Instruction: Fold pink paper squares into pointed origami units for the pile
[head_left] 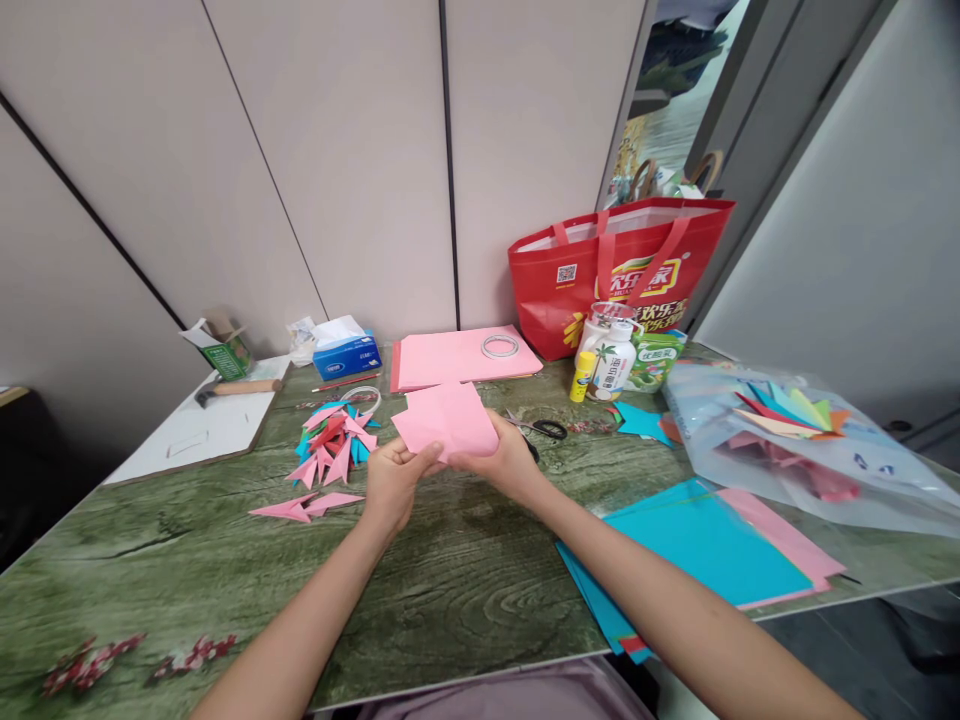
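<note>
Both of my hands hold one piece of folded pink paper (448, 418) above the middle of the table. My left hand (399, 474) pinches its lower left edge, thumb on top. At the lower right, my right hand (504, 458) grips the same paper, its fingers partly hidden behind it. Left of my hands lies a pile of folded paper pieces (330, 440) in pink, blue and red. Two loose pink folded pieces (307, 507) lie just in front of that pile. Black-handled scissors (547, 429) rest right behind my right hand.
Pink sheets (450, 358) carry a tape roll (499, 346) at the back. A glue stick (581, 377), white bottle (613, 362) and red bag (551, 290) stand right of them. Blue sheets (690, 540) and a plastic bag (795, 480) lie right. A hammer (240, 390) and tissue box (346, 357) sit left.
</note>
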